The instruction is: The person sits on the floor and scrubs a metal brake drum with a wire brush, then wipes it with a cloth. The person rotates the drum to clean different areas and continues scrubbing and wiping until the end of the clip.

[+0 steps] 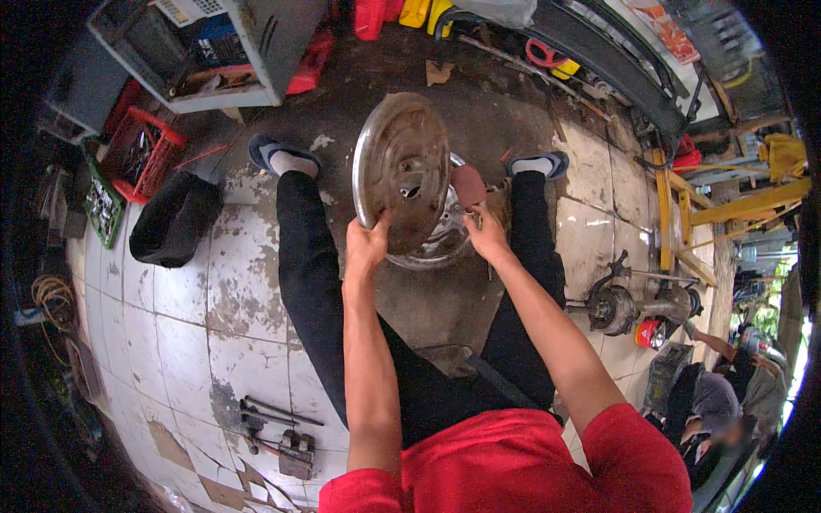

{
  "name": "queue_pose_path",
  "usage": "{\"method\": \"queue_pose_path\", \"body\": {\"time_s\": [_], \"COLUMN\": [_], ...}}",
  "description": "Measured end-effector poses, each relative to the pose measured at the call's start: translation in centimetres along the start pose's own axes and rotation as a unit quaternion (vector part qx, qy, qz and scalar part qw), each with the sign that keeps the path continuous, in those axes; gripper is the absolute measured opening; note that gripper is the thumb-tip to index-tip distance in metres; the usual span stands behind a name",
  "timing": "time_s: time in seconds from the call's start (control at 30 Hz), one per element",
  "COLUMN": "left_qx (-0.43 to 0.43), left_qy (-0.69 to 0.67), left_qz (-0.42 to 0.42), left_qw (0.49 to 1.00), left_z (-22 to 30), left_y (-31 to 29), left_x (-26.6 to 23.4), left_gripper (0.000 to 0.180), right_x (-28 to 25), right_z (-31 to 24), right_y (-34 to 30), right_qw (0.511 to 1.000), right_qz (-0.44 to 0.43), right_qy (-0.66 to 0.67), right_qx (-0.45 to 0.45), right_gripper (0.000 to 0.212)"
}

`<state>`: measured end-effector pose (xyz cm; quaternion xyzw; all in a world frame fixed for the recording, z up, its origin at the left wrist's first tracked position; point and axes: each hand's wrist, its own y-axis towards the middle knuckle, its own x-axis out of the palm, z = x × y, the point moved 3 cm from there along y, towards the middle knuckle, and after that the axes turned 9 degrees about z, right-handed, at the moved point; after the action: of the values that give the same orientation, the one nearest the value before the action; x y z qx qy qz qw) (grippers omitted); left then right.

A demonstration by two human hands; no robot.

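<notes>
A round, dished metal plate (pixel 406 141), its face stained brown and its rim shiny, stands tilted up between my legs. My left hand (pixel 368 244) grips its lower rim, thumb on the face. Behind it, low on the floor, lies a second shiny round metal part (pixel 432 250), mostly hidden by the plate. My right hand (pixel 485 232) is closed around the handle end of a tool with a flat, rounded reddish-brown head (pixel 468 185). That head is beside the plate's right edge; whether they touch I cannot tell.
At the upper left are a grey metal cabinet (pixel 274 60), a red crate (pixel 141 158), a green tray (pixel 103 201) and a black container (pixel 175 218). Metal tools (pixel 295 453) lie lower left. To the right are an axle-like part (pixel 611 309), a yellow frame (pixel 663 209) and people (pixel 718 393).
</notes>
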<state>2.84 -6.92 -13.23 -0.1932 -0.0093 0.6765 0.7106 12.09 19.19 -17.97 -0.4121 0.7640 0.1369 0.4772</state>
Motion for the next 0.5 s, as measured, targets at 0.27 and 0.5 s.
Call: {"method": "queue_pose_path", "body": {"time_s": [0.27,0.5], "left_qx": [0.045,0.123], "left_qy": [0.018,0.006], "left_qz": [-0.042,-0.053], "left_qw": [0.998,0.991], "left_z": [0.0,1.6], "left_y": [0.0,-0.9], "left_x": [-0.4,-0.5], "left_gripper": [0.028,0.024], "right_x": [0.9,1.6], "right_z": [3.9,4.7], "right_y": [3.9,7.8], "right_qw": [0.997,0.993], "right_qz": [0.053,0.02], "right_qy": [-0.049,-0.001], "right_qx": [0.01,0.116], "right_gripper": [0.072,0.07]}}
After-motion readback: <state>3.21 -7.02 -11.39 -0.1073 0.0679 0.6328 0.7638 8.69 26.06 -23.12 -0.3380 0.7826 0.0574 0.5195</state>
